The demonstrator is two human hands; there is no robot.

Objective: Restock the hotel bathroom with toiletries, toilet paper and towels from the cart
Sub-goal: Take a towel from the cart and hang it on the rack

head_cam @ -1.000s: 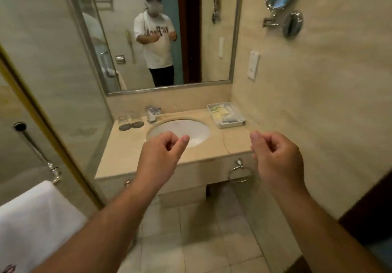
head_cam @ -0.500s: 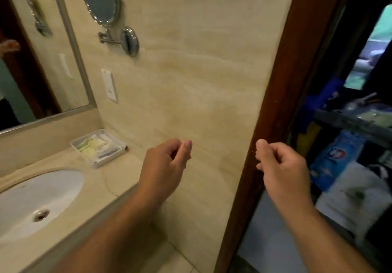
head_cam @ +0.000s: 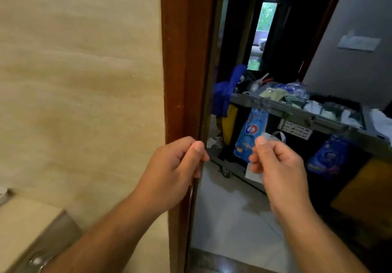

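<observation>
**Inspector:** Two bare hands are raised side by side in the foreground, a gap between them. The left hand (head_cam: 176,166) is loosely curled, thumb laid against the forefinger, with nothing visible in it. It sits in front of the brown wooden door frame (head_cam: 180,60).

**Clerk:** And the right?

**Inspector:** The right hand (head_cam: 277,166) is curled likewise. White edges show above and below its fingers; I cannot tell whether that is something pinched or cart stock behind it.

**Clerk:** Surroundings at close range?

**Inspector:** One corner of the beige vanity counter (head_cam: 23,219) at lower left, against the beige stone wall (head_cam: 80,81). Pale floor tile (head_cam: 229,213) lies past the threshold.

**Clerk:** Location of the cart?

**Inspector:** One grey housekeeping cart (head_cam: 297,115) stands outside the doorway, beyond both hands. Its long axis runs from mid-frame towards the right edge, the near end pointing at the door frame. One caster (head_cam: 226,173) is visible beneath that end.

**Clerk:** Contents, counted?

**Inspector:** Two blue printed packets hang off the front rail: one (head_cam: 251,134) just behind the right thumb, one (head_cam: 327,156) further right. One blue cloth (head_cam: 227,94) is draped at the near end, one yellow bag (head_cam: 230,124) below it. The top tray holds folded white and green items (head_cam: 314,105), too blurred to count.

**Clerk:** Furthest point?

**Inspector:** One grey door (head_cam: 356,39) on the right, carrying one pale notice (head_cam: 358,42). One bright window opening (head_cam: 265,24) in a dark room behind.
</observation>
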